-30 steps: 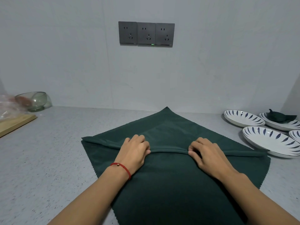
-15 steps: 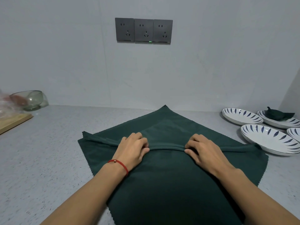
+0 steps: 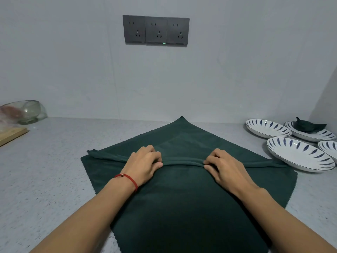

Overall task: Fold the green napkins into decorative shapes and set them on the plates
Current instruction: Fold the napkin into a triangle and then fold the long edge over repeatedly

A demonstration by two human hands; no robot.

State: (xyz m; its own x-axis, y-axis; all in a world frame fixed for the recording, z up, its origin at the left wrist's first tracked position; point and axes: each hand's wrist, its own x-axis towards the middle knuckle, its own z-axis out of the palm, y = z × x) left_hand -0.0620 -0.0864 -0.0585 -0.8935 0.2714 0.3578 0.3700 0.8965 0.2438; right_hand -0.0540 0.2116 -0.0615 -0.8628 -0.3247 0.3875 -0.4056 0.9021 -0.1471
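Now | napkin ridge pinched | left hand | right hand

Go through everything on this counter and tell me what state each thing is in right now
green napkin: spread flat, one raised pleat across it
left hand: pinches the pleat
right hand: pinches the pleat
folded napkin: sits on the far plate
nearest plate: holds nothing
glass bowl: upright
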